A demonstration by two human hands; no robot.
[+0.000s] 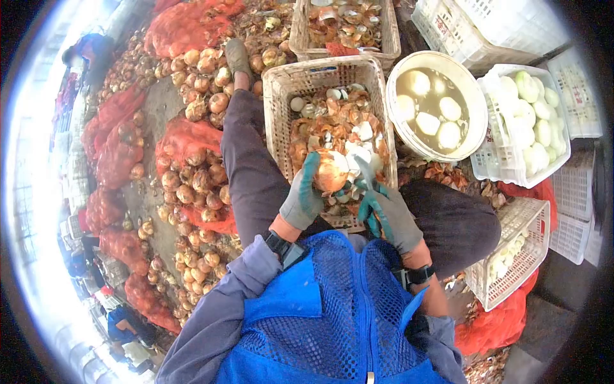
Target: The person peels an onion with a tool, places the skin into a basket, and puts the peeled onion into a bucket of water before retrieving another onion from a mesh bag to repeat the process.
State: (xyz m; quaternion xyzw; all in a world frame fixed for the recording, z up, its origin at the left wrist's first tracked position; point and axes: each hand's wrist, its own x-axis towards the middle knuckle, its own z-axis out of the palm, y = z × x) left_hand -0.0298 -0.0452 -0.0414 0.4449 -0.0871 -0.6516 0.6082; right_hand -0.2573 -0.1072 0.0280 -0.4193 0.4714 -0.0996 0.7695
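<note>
My left hand, in a grey and teal glove, is closed around a brown-skinned onion. Part of the onion's pale flesh shows on its right side. In my right hand, gloved the same way, is a knife with its blade pointing up and away beside the onion. Its handle is mostly hidden by the fingers. Both hands are over the near end of a plastic crate between my legs. Brown onion skins and pale cut pieces lie in that crate.
A white bucket of liquid with several peeled onions stands right of the crate. Beyond it is a white basket of peeled onions. Unpeeled onions and red mesh sacks cover the left floor. Another crate sits lower right.
</note>
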